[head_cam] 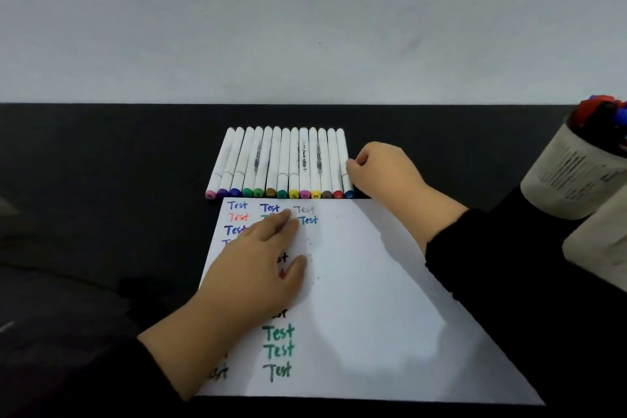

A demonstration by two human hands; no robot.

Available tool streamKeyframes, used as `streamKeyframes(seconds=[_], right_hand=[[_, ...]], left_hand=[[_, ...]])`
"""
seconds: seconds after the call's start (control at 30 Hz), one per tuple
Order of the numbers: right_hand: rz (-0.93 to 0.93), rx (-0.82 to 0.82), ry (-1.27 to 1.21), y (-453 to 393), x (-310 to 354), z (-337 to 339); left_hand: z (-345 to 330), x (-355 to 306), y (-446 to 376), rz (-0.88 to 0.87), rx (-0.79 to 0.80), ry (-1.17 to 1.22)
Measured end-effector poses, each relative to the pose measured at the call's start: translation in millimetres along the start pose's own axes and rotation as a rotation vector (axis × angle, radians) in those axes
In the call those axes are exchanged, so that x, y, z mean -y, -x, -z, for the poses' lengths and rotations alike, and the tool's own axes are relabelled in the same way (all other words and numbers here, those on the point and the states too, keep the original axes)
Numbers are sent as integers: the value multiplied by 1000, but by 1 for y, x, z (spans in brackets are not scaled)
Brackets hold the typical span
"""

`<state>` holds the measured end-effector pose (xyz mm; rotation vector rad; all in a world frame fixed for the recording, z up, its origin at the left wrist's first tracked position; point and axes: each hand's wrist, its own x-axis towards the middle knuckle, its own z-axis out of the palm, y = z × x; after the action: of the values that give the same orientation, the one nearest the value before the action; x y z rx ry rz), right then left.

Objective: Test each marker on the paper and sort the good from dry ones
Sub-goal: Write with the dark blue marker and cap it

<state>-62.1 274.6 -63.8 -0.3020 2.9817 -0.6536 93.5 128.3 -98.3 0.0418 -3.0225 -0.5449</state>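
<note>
Black table (101, 214), right hand (380, 173) pinching marker (344, 163)

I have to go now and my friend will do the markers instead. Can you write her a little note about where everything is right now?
Left hand: lies flat on the paper, fingers straight, holding it down.
Right hand: fingers curled at the blue-capped marker, the rightmost one in the row of markers lying side by side above the paper.
Done: many "Test" words already written in several colours.
Left: can't tell which markers are still untested. A cup at the right holds more pens.
</note>
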Motion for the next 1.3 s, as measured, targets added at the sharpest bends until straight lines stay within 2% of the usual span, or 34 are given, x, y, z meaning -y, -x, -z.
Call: streamKeyframes(seconds=[0.13, 0.33, 0.7, 0.97, 1.07, 1.23, 1.3], right_hand=[[-100, 54, 9, -23, 10, -5], [-139, 68, -52, -28, 13, -4], [-344, 45, -535, 19, 11, 18], [-418, 64, -816, 85, 8, 31], [-441, 60, -921, 105, 7, 30], [-420, 62, -1124, 128, 9, 20], [-406, 69, -1176, 133, 12, 15]], left_hand=[[-1, 1, -1, -10, 1, 14], [-2, 4, 1, -4, 5, 22], [-1, 1, 3, 15, 62, -14], [19, -10, -4, 0, 206, -232], [32, -20, 1, 56, 185, -72], [39, -37, 27, 271, 85, 595], [35, -42, 35, 318, 72, 700]])
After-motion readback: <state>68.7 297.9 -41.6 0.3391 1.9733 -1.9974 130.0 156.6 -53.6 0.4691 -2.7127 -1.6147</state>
